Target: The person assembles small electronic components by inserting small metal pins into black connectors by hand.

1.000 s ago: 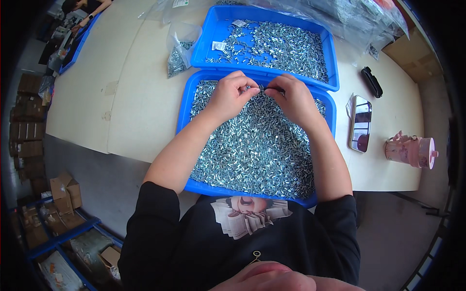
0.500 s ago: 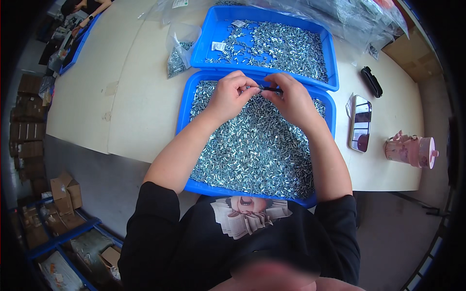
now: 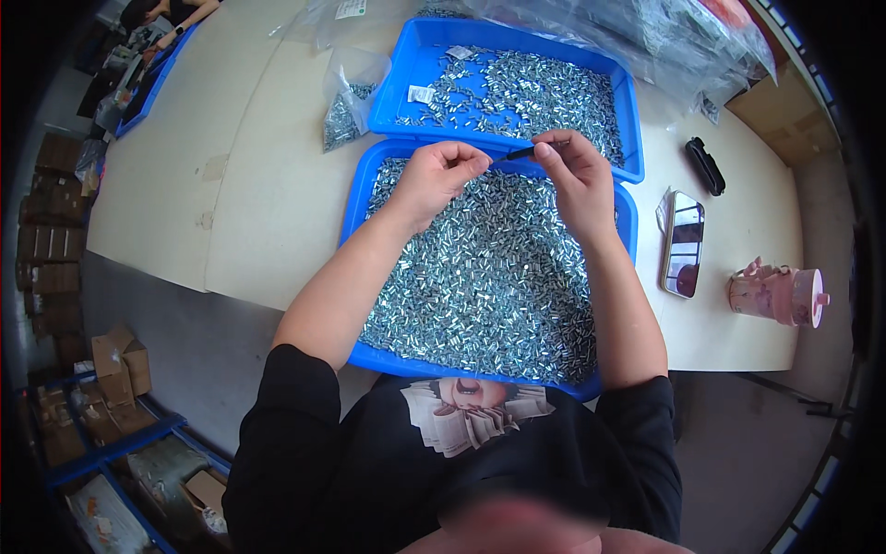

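My right hand (image 3: 581, 180) pinches a slim black pen-like tool (image 3: 520, 154), its thin tip pointing left. Close to that tip, my left hand (image 3: 434, 183) has thumb and forefinger pressed together; whatever sits between them is too small to name. Both hands are above the far part of a blue tray (image 3: 352, 217) filled with small, shiny metal cylinders (image 3: 480, 286). Behind it, a second blue tray (image 3: 392, 88) holds more of these pieces, mostly toward its right, along with two small white paper slips.
Left of the trays stands a clear bag (image 3: 346, 115) of metal pieces. On the right lie a black case (image 3: 705, 166), a phone (image 3: 684, 245) and a pink cup (image 3: 775, 294). Plastic sheeting (image 3: 646, 46) covers the back right. Another person (image 3: 175, 18) works at far left.
My right hand has drawn right and slightly up with the black tool, showing more of it. My left hand stays in about the same place, still pinching. The gap between the hands is wider.
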Action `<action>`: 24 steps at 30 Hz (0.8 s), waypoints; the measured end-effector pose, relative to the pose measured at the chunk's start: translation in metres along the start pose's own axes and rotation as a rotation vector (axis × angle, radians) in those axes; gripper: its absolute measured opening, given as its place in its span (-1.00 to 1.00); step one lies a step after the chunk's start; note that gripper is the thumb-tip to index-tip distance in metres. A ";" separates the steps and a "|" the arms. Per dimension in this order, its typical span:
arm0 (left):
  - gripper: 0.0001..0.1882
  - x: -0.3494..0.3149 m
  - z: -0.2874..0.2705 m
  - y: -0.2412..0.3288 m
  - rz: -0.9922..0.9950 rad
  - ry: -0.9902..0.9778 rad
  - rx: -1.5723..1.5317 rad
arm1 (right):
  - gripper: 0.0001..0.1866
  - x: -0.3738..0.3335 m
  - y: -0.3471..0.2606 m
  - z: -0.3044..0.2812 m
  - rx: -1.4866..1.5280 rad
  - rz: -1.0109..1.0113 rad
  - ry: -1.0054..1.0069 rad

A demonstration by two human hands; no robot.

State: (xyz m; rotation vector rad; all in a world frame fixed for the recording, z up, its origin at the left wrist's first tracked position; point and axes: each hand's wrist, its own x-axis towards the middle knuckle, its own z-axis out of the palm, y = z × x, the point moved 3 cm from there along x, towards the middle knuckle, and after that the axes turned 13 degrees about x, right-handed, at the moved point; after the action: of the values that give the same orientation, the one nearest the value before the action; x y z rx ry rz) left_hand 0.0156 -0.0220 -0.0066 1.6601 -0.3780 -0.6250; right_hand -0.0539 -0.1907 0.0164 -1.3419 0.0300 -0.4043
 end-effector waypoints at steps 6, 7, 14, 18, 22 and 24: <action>-0.85 -0.002 -0.003 0.000 0.043 -0.022 -0.033 | -0.84 0.000 0.005 0.006 -0.015 -0.030 -0.056; -0.85 -0.001 -0.003 0.001 0.043 -0.020 -0.034 | -0.84 0.001 0.004 0.006 -0.014 -0.047 -0.058; -0.88 -0.003 -0.005 0.004 0.115 0.063 0.152 | -0.77 0.000 -0.007 0.005 -0.309 0.025 -0.078; -0.89 -0.003 -0.006 0.006 0.245 0.149 0.344 | -0.73 0.001 0.004 0.003 -0.276 0.204 -0.055; -0.88 -0.005 -0.004 0.010 0.290 0.167 0.410 | -0.75 -0.002 0.008 0.013 -0.103 -0.074 -0.004; -0.88 -0.006 -0.004 0.011 0.337 0.168 0.496 | -0.75 -0.001 0.005 0.013 -0.145 -0.100 -0.047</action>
State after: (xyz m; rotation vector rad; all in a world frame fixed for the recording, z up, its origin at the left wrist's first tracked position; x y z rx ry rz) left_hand 0.0138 -0.0176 0.0054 2.0388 -0.7134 -0.1387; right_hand -0.0506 -0.1773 0.0141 -1.5001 -0.0483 -0.4618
